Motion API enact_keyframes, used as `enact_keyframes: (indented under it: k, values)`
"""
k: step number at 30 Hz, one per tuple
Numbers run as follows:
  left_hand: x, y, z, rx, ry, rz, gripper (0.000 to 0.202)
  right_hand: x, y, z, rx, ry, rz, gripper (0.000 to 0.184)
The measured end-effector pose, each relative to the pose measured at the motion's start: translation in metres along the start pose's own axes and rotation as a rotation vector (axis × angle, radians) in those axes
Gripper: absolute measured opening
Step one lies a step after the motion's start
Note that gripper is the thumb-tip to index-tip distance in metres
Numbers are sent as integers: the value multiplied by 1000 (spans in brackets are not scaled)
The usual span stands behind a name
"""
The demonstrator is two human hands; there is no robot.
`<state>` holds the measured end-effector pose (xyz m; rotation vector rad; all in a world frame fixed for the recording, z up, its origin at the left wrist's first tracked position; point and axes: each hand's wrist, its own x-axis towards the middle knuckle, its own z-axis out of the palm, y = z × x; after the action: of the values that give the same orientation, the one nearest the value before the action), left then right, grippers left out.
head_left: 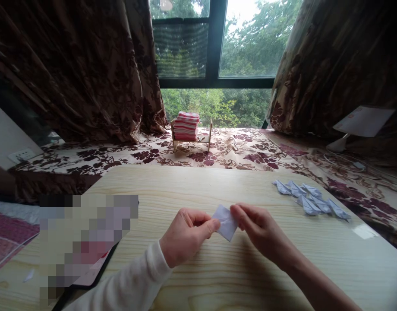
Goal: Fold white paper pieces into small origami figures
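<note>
A small folded square of white paper [225, 221] is held up above the wooden table, turned so one corner points down. My left hand [189, 235] pinches its left edge between thumb and fingers. On the opposite side, my right hand [258, 226] grips the right corner, its fingertips pressed together. Several folded white paper pieces [310, 205] with pointed ends lie grouped at the table's right side, apart from both hands.
The pale wood-grain table [192, 183] fills the foreground. A pixelated area covers part of a dark-edged flat object [91, 272] at left. Beyond, a small rack holds folded pink-and-white cloths [186, 126] on the patterned sill cover. A white lamp [363, 122] stands far right.
</note>
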<state>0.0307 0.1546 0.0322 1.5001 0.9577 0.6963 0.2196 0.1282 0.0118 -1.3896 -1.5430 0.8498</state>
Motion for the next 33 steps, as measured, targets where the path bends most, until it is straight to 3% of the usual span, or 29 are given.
enact_keyframes:
  k: [4,8,12,16,21,28,31,33]
  values:
    - [2,0,-6,-11,75,-2,32,4,0,-12,38,65,40,50]
    - [1,2,-6,-13,53,13,32,-3,-13,2,137,-128,23,38]
    - [-1,2,-4,-25,-1,23,33,-8,-15,11,204,-79,33,36]
    - [0,1,-8,-8,-57,42,32,-7,-10,5,205,-40,40,36]
    - [4,1,-17,-15,147,48,29,-5,-12,-2,194,93,61,37]
    - [1,0,-5,-55,33,38,29,-10,-16,12,197,-27,62,37]
    - [0,-2,-5,-29,62,31,30,-9,-13,13,158,-51,73,40]
    - [1,-3,-8,-23,99,15,30,-8,-9,10,91,11,81,41]
